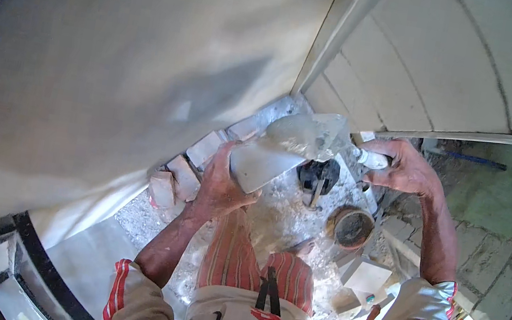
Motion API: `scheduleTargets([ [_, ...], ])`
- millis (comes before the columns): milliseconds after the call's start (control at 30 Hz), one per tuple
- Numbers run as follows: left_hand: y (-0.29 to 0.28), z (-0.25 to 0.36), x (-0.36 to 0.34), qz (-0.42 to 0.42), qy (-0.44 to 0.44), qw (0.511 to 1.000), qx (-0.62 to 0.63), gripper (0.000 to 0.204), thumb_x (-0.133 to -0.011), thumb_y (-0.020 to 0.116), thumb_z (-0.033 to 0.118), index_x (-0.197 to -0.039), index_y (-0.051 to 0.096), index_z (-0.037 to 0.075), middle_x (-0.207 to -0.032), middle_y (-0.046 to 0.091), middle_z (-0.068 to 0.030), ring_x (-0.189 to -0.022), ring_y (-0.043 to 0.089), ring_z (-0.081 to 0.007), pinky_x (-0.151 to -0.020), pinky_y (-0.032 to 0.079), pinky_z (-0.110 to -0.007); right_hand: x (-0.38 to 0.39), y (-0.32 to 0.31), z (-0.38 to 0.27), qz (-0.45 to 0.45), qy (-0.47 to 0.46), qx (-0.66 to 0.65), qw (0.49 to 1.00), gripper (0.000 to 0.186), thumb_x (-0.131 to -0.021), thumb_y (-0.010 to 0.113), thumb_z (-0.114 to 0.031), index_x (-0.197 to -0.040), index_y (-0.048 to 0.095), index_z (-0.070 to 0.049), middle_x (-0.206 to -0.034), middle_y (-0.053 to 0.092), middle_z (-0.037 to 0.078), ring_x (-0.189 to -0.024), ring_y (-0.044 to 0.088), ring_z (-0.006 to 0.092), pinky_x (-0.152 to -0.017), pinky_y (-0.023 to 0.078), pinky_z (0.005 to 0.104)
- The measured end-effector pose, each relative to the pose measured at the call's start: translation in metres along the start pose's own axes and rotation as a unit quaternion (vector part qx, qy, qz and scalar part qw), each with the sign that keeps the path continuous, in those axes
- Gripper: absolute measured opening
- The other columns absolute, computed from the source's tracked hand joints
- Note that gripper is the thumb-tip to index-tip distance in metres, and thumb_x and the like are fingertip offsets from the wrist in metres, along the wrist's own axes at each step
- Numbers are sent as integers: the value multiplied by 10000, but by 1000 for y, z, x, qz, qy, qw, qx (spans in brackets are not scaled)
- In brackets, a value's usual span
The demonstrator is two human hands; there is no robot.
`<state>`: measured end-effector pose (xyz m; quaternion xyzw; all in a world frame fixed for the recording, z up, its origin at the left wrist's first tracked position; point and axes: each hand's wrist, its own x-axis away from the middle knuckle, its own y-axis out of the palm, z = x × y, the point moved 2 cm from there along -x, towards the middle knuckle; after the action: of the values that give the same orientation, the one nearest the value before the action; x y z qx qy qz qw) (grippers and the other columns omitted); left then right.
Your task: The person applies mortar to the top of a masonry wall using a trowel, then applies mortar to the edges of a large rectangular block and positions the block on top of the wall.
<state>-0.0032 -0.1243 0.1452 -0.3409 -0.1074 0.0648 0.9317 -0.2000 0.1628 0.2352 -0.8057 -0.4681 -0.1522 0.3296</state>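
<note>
My left hand point(218, 187) is closed around the edge of a white block point(263, 166), held up in front of me at a tilt. Pale grey, wet-looking mortar point(294, 132) lies along the block's far side. To the right, my right hand point(405, 170) grips the whitish handle of a trowel point(373, 160). The trowel's blade reaches to the mortar and is mostly smeared over, so its shape is hard to make out. Below the block, a black mallet-like tool point(319, 173) with a pale handle rests on the dusty floor point(277, 214).
A round basin point(352, 229) with dark grey contents stands on the floor. Several white blocks point(183, 178) line the foot of the left wall point(116, 71). A jointed white wall point(432, 61) rises at the right. Another white block point(368, 276) sits near my right side.
</note>
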Motion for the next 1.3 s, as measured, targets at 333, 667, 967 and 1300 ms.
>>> scheduleTargets([
  [333,-90,95,9,32,98,992,70,1024,-541,902,190,-1351,310,-18,-1226,518,-218,-1163,535,-353,-986,444,-437,67,-5,-84,237,-231,417,846,538,-648,762,-139,-1167,627,-181,-846,579,57,-742,620,279,-639,512,400],
  [667,-139,116,14,32,83,995,52,1090,-487,928,192,-1368,317,-7,-1291,455,-177,-1219,481,-317,-1023,419,-425,97,-17,-63,319,-186,361,856,493,-700,728,-146,-1173,601,-198,-865,560,79,-787,604,308,-681,505,422],
  [967,-167,123,-1,30,113,989,95,1055,-517,925,268,-1352,342,-10,-1263,463,-161,-1181,500,-286,-1002,429,-415,92,13,-76,402,-156,339,836,484,-709,738,-173,-1174,604,-190,-895,567,69,-807,622,286,-692,523,417],
  [1300,-192,150,10,57,131,985,95,1024,-531,910,233,-1342,341,-26,-1237,471,-163,-1169,503,-272,-996,438,-398,110,13,-84,457,-116,388,792,488,-684,751,-186,-1149,603,-179,-911,572,79,-829,619,293,-695,522,414],
])
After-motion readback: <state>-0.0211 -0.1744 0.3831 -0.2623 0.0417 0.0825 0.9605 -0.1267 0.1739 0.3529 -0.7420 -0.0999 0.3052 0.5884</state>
